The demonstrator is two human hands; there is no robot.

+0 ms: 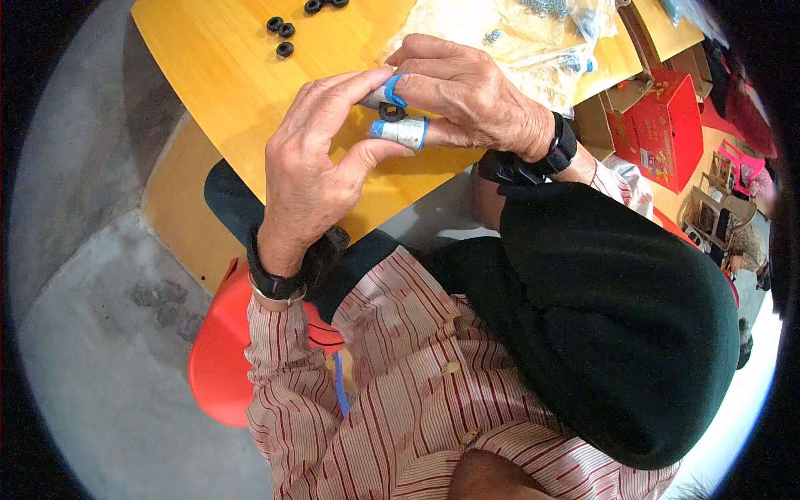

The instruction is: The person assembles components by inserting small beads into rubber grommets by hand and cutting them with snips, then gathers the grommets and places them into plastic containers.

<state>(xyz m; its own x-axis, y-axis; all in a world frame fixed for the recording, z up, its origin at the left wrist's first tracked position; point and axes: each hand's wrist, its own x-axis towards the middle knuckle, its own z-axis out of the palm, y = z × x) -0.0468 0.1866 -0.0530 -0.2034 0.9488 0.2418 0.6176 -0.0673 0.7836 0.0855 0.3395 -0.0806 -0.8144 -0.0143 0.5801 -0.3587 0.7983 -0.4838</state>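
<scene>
The two hands meet above the near-left part of the wooden table [225, 92], over the surface between its left edge and its near edge. The right hand [475, 96] comes from the right side, back of the hand upward, with the wrist low near the table's near edge; its forefinger and thumb wear white-and-blue finger wraps [408, 132] and pinch a small black ring [392, 112] between them. The left hand [312, 167] rises from the near-left edge, wrist rather straight, fingers bent toward the right. Its thumb and forefinger are parted around the wrapped tips, close to them; whether they press there, I cannot tell. Each wrist carries a black strap [560, 145]. More black rings [285, 49] lie on the surface, inward from the left edge and beyond the hands. A clear plastic bag [533, 62] spreads toward the right edge.
</scene>
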